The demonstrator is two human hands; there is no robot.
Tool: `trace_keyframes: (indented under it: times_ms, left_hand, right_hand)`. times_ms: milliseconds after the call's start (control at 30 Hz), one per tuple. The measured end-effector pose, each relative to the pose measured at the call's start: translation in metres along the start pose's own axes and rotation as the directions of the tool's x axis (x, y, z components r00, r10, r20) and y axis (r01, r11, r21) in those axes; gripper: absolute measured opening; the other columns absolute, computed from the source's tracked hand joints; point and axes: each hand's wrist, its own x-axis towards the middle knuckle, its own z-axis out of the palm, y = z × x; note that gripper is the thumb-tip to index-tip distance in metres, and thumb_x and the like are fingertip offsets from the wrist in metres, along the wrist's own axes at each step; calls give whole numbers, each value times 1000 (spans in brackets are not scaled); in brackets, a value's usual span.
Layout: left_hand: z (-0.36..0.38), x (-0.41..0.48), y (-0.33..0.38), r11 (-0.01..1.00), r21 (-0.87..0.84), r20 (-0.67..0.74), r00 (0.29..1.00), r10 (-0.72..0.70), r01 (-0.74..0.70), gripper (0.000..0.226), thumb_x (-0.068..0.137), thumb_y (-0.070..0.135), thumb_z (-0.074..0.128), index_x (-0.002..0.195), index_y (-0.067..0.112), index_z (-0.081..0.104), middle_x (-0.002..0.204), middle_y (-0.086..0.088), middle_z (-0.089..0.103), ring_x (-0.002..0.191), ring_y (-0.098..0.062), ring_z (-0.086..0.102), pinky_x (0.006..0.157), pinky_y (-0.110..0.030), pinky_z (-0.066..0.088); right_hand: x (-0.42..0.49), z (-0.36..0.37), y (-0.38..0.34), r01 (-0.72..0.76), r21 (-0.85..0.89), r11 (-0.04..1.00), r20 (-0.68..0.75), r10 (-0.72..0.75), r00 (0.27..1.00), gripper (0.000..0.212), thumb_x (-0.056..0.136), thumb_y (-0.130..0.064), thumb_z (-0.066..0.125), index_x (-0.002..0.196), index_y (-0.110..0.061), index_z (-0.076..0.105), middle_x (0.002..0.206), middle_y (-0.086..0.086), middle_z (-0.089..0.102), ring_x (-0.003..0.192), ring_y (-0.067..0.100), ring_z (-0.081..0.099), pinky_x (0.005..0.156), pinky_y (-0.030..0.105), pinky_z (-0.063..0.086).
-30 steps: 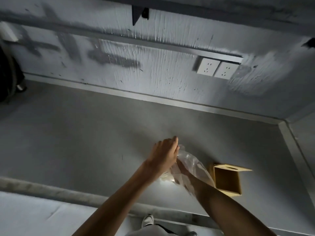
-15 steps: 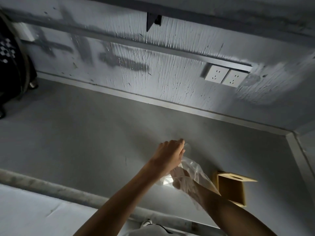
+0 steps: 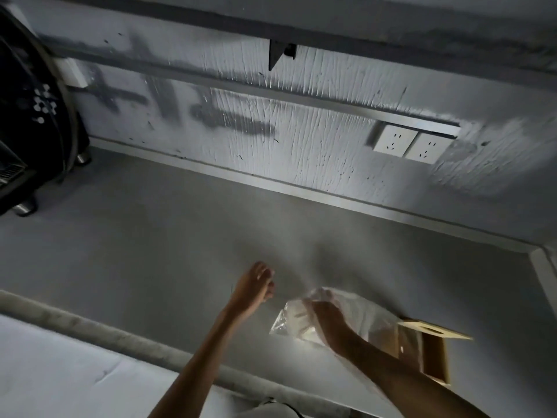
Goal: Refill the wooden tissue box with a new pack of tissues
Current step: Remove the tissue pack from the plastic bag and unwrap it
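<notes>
A wooden tissue box (image 3: 434,354) lies tipped on its side at the right end of a grey counter (image 3: 150,251), its hollow inside facing the camera and its slotted panel (image 3: 437,330) jutting toward the right. Directly in front of it, a clear plastic pack of tissues (image 3: 301,322) is held just above the counter, its wrapper crumpled and partly covering the box's left edge. The right hand (image 3: 327,312) is sunk into the wrapper with its fingers closed on the plastic near the top. The left hand (image 3: 254,289) hangs apart from the pack, to its left, empty, its fingers loosely curled toward the thumb. Half a second earlier that hand was pinching the wrapper's upper edge; it has since let go and drawn away to the left, while the pack has dropped lower and nearer the box. The camera has also swung, bringing more of a dark appliance (image 3: 33,116) on metal feet into view at the counter's far left. Behind the counter rises a streaked, rough-textured grey wall (image 3: 271,131) carrying a pair of white power sockets (image 3: 411,143) under a metal rail, and a dark bracket (image 3: 280,52) beneath a shelf. A pale padded edge (image 3: 75,321) runs along the counter's near side.
</notes>
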Motion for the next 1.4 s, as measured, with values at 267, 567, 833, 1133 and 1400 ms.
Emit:
trace_keyframes:
  times_ms: [267,567,833,1133,1400]
  left_hand:
    - [-15,-10,-38,856,-453,292,949,-120,248,60,98,56,24,125,16,59,128,-7,65,123,-20,58,107,-39,37]
    - [23,-29,39,971,-231,326,936,134,-59,54,86,55,48,124,18,55,114,-7,70,98,-22,69,80,-41,54]
    - [41,-29,58,984,-126,123,983,139,-124,20,99,19,50,98,-1,51,74,-9,65,51,-16,56,42,-25,36]
    - [49,-9,37,979,-193,-153,988,35,-64,19,94,6,51,75,8,53,47,-1,47,36,-9,39,37,-19,31]
    - [50,21,-33,954,-278,-419,879,-228,115,39,96,13,40,57,12,40,32,3,40,22,-3,31,40,-19,28]
  right_hand:
    - [-39,-69,11,-75,649,757,306,-169,937,63,69,-33,87,123,-14,61,123,14,65,113,30,62,103,46,45]
    - [-69,-105,-2,-168,985,40,170,-63,983,33,96,-19,54,117,2,67,122,24,65,111,36,62,106,48,40]
    - [-75,-98,6,-21,992,128,42,-159,986,45,86,-12,70,129,-7,58,122,21,65,109,34,64,81,42,55]
    - [-100,-100,52,-21,989,149,5,106,994,36,79,-20,78,113,-10,68,95,9,73,85,24,70,83,40,54]
    - [-142,-132,119,264,960,-97,-235,241,942,68,71,-28,80,129,-4,54,114,16,64,100,26,64,79,37,55]
